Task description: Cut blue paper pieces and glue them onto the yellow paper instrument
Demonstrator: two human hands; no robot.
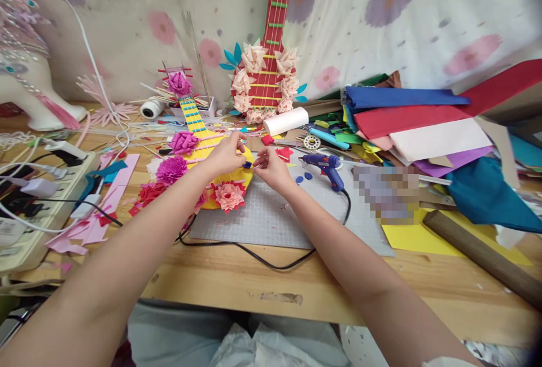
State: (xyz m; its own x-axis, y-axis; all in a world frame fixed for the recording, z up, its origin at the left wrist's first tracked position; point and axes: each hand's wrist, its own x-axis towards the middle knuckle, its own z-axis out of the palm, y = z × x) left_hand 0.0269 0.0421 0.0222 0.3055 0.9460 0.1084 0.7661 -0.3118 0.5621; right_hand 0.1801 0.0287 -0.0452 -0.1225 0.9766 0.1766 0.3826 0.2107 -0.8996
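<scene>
Along the front of the desk point(203, 276), the wood grain is bare, with a rough, worn patch at the edge. Behind this, a smooth black cord point(279, 267) curves over a flat grey cutting mat point(254, 226) printed with a fine grid.

The yellow lute-shaped instrument point(235, 176) lies partly on the mat, directly beneath the left hand point(222, 158) and immediately left of the right hand point(273, 169). A small dark-blue piece point(248, 165) sits at its right edge, between the two sets of fingertips. Left hand: fingers bent downward; grip on the piece cannot be determined. Right hand: thumb and fingertips drawn together beside the piece; contact cannot be determined.

The instrument has a rounded body, a narrow neck with blue crossbars, and layered flowers in magenta, red and coral. Right of the hands: two blue oval petals point(307, 176) and a blue glue gun point(324, 162). Farther back, a red instrument point(265, 93) with pale peach flowers stands upright.
</scene>
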